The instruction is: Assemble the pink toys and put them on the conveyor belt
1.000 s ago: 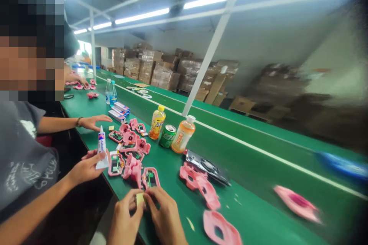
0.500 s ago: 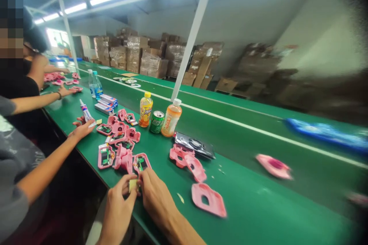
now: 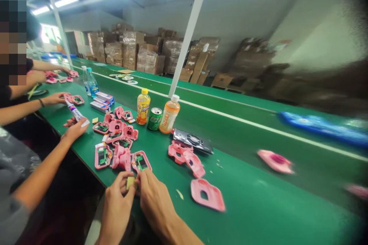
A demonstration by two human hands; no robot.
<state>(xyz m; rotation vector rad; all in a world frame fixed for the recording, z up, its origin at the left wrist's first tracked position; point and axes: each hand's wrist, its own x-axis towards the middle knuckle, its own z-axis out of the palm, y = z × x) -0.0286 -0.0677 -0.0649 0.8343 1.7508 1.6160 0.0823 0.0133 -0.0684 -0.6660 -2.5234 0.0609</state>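
Between the thumb and fingers of my left hand point(image 3: 118, 199) is a small yellow square pad point(image 3: 130, 182), held near the bench edge. My right hand point(image 3: 155, 199) is closed right beside it, fingertips pinched together at the pad's right side; what they grip is hidden behind the knuckles. Just beyond my fingers lies an open pink casing with a green circuit board point(image 3: 140, 161). A cluster of similar pink casings point(image 3: 116, 125) spreads behind it. To the right rests an empty pink shell frame point(image 3: 207, 195) with a hole in it.
A co-worker's hand point(image 3: 75, 130) at left holds a white tube point(image 3: 74, 110) and the other a pink casing point(image 3: 75, 99). Bottles point(image 3: 170, 116), a green can point(image 3: 155, 119) and a black phone-like device point(image 3: 192, 141) stand or lie beyond. Pink parts point(image 3: 276, 161) sit on the belt.
The co-worker has brought a pink casing close to the tube. My hands keep nearly the same pose around the yellow pad; the view has shifted slightly.
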